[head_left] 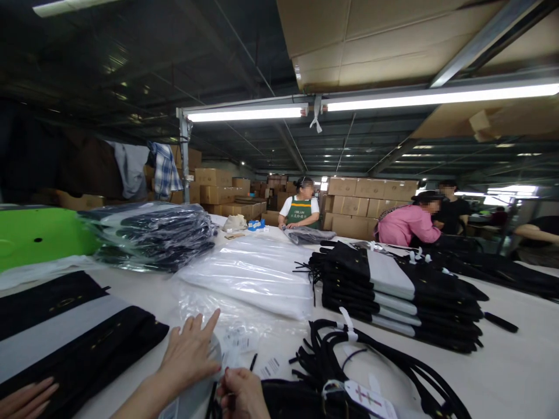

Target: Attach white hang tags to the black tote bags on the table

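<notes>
My left hand [190, 349] lies flat with fingers spread on a clear plastic bag [238, 334] at the near edge of the white table [515, 372]. Just right of it, my right hand [242, 394] is closed in a pinch at the bag's near edge; what it grips is hidden. A black bag with tangled straps and a white hang tag [367, 398] lies right beside that hand. A black and grey folded bag [65, 337] lies to the left of my left hand.
Another hand's fingers [26, 396] rest on the folded bag at the bottom left. A stack of black-and-grey bags [393, 291], white wrapped packs [257, 270] and bagged dark goods [152, 235] cover the table. Three people [301, 206] work at the far end before cardboard boxes [371, 203].
</notes>
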Demonstrator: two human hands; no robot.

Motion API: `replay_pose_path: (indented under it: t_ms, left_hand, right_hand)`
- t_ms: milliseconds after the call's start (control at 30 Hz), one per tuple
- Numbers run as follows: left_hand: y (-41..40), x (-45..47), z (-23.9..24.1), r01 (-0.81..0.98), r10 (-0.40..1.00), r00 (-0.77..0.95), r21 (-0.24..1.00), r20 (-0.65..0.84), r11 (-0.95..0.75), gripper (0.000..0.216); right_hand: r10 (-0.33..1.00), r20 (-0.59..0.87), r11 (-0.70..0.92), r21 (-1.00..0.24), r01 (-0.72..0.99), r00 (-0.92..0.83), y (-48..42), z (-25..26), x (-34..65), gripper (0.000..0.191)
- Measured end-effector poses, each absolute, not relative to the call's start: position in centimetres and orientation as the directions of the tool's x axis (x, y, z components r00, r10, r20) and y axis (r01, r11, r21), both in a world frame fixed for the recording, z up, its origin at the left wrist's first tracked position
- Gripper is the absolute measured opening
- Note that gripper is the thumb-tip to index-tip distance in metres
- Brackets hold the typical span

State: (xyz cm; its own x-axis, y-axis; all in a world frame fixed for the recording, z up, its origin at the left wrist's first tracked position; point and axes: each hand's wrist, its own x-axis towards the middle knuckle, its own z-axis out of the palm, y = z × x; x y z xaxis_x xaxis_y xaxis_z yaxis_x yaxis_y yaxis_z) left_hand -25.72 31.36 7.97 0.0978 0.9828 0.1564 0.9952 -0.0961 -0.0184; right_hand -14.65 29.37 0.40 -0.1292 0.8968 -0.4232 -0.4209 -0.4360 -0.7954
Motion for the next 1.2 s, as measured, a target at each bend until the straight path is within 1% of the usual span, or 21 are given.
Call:
replay_pose_path:
  t_ms: [33,100,167,267,300,433,467,567,700,867,967,1067,1200]
  left_hand:
    - [31.5,-25.9,8.3,0.999,0.995,0.054,-0.013,0.090,-0.053,0.088]
    - [31.7,-26.0,8.7,1.000,1.000,0.021,0.013,-0.013,-0.021,0.090]
    - [31.8,-25.8,8.8,0.999,0.998,0.016,0.034,-0.056,-0.014,0.089]
    - [32.0,-25.4,9.0,1.000,0.998,0.005,0.019,-0.059,-0.004,0.090]
    - [32.0,-25.3,9.1,1.000,0.999,0.007,0.005,-0.052,-0.007,0.086]
    - [32.0,-25.2,9.7,1.000,0.999,0.030,-0.001,-0.041,-0.030,0.054]
    - [32.1,-25.2,9.8,1.000,0.999,0.029,0.001,-0.042,-0.029,0.050]
    - [32.2,-25.5,9.9,1.000,0.998,0.018,0.000,-0.052,-0.018,0.052]
    - [32.5,-26.5,10.0,1.000,0.998,-0.023,-0.007,-0.053,0.022,0.054]
    - [32.7,-27.5,10.2,0.998,0.997,-0.060,-0.004,-0.053,0.060,0.052]
    - [32.8,-27.5,10.3,0.998,0.997,-0.061,0.008,-0.056,0.061,0.053]
    - [32.7,-27.5,10.2,0.998,0.997,-0.062,0.027,-0.051,0.064,0.052]
    - [32.0,-27.3,10.4,0.997,0.998,-0.053,0.055,-0.045,0.055,0.053]
  right_hand:
    - [0.896,-0.424,-0.437,-0.797,-0.417,-0.129,29.3,0.4,-14.6,0.016]
    - [0.898,-0.423,-0.432,-0.799,-0.418,-0.118,29.1,0.5,-14.6,0.016]
    - [0.901,-0.422,-0.422,-0.803,-0.421,-0.099,29.0,0.6,-14.6,0.015]
    - [0.903,-0.426,-0.410,-0.806,-0.427,-0.061,28.9,0.5,-14.6,0.015]
    - [0.903,-0.427,-0.405,-0.807,-0.430,-0.048,28.8,0.4,-14.5,0.015]
    - [0.902,-0.431,-0.386,-0.797,-0.464,-0.010,28.7,0.1,-14.3,0.014]
    - [0.901,-0.434,-0.383,-0.790,-0.478,-0.005,28.7,0.0,-14.3,0.014]
    - [0.894,-0.448,-0.381,-0.766,-0.518,0.005,28.7,-0.3,-14.0,0.013]
    - [0.902,-0.431,-0.357,-0.737,-0.574,-0.008,28.7,-0.1,-13.7,0.020]
    - [0.939,-0.333,-0.306,-0.681,-0.665,-0.091,28.1,1.3,-12.7,0.031]
    - [0.964,-0.249,-0.239,-0.666,-0.707,-0.091,27.7,2.8,-11.7,0.033]
    - [0.988,-0.142,-0.142,-0.698,-0.702,-0.058,27.4,4.9,-10.4,0.033]
    - [0.999,-0.024,-0.042,-0.778,-0.626,-0.037,26.8,8.5,-8.5,0.034]
